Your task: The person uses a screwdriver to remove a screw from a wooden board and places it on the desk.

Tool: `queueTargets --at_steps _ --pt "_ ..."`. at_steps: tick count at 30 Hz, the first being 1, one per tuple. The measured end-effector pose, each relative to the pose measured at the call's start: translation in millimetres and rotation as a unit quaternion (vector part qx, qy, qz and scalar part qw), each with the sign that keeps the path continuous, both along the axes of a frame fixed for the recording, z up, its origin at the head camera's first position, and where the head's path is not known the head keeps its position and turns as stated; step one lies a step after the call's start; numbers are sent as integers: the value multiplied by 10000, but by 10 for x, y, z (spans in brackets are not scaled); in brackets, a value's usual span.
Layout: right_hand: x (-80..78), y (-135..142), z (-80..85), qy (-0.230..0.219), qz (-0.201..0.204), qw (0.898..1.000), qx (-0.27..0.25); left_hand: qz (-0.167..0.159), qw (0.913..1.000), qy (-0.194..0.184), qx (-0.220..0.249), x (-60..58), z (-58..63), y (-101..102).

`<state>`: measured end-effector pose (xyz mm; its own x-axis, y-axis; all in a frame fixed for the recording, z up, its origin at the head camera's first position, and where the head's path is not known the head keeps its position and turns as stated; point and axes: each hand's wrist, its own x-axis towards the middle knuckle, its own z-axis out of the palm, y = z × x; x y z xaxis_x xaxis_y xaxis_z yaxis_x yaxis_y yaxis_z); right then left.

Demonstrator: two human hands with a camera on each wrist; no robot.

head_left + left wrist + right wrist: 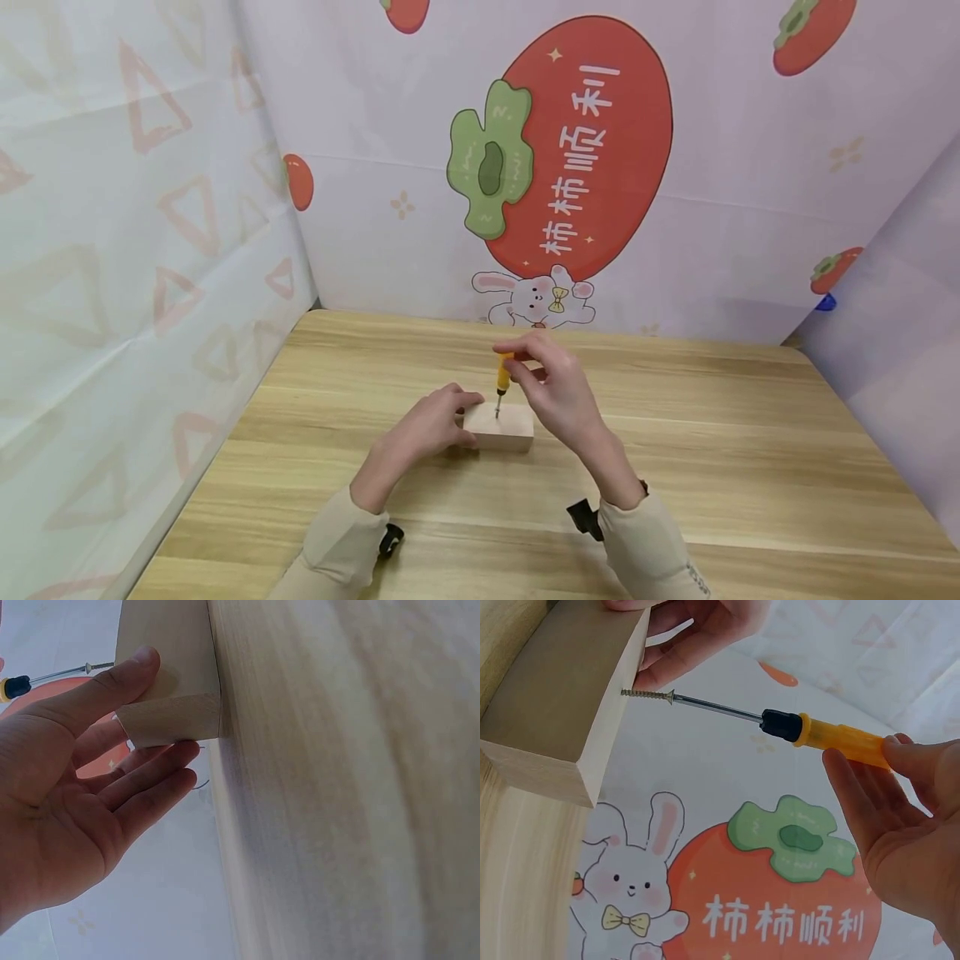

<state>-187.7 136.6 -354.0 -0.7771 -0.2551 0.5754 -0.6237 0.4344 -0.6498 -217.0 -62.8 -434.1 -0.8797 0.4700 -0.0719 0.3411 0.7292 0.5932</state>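
A pale wooden block [498,440] lies on the table, long side toward me. My left hand [435,423] grips its left end, thumb on the near face and fingers at the far face, as the left wrist view [97,765] also shows. A threaded screw [649,694] stands upright on the block's top face, most of its thread exposed. The tip of a screwdriver [832,739] with a yellow handle and black collar meets the screw head, in line with it. My right hand [558,387] holds the handle's upper end between thumb and fingers.
The wood-grain table [712,467] extends around the block on all sides. Behind it hangs a white backdrop [360,242] with persimmon and rabbit prints. Another printed sheet [150,275] runs along the left edge. A small blue object [826,302] shows at the back right corner.
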Motion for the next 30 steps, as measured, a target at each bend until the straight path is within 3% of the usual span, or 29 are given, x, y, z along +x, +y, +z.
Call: queueTargets --at_steps 6,14,18,25,30 --pt "-9 -1 -25 -357 -91 9993 -107 27 10000 -57 10 4 8 -1" --pt "-17 -21 -48 -41 -540 9985 -49 53 10000 -67 37 10 -17 -2" --pt "1 -27 -12 -44 -417 9991 -2 55 10000 -38 36 7 -14 -2" --pt "33 -25 32 -526 -73 9985 -102 40 10000 2 46 9 -8 -2" --pt "39 -32 40 -586 -218 9979 -155 44 10000 0 -18 9 -14 -1"
